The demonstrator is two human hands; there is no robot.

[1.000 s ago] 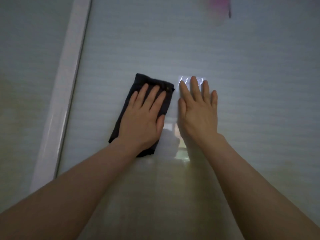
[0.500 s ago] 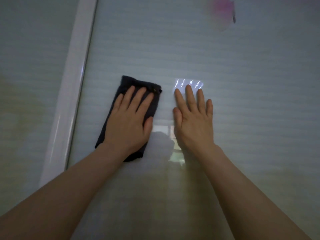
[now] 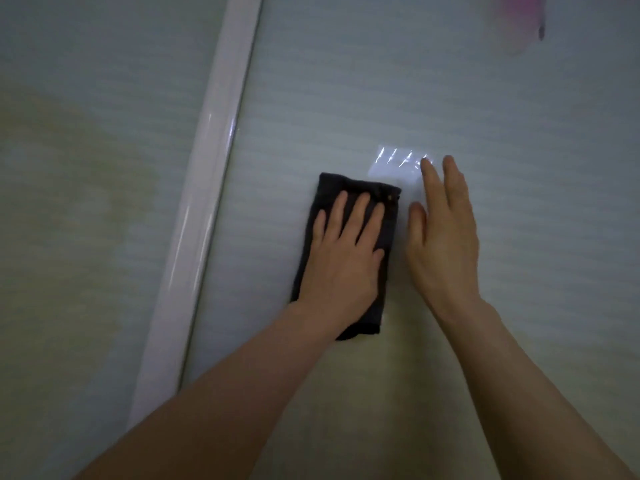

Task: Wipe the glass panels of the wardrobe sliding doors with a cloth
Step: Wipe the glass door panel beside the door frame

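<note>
A folded dark cloth (image 3: 388,233) lies flat against the frosted glass panel (image 3: 381,98) of the wardrobe door. My left hand (image 3: 343,258) presses on it with straight, spread fingers and covers most of it. Just to the right, my right hand (image 3: 441,240) rests on the bare glass with fingers straight and close together, thumb toward the cloth. A bright reflection (image 3: 394,164) glints on the glass by its fingertips.
A glossy white door frame (image 3: 204,202) runs diagonally to the left of the cloth, with another glass panel (image 3: 86,168) beyond it. A blurred pink shape (image 3: 519,19) shows at the top right of the panel.
Both hands and the cloth have shifted to the right along the glass, away from the white frame. The right hand has tilted, showing fewer fingers.
</note>
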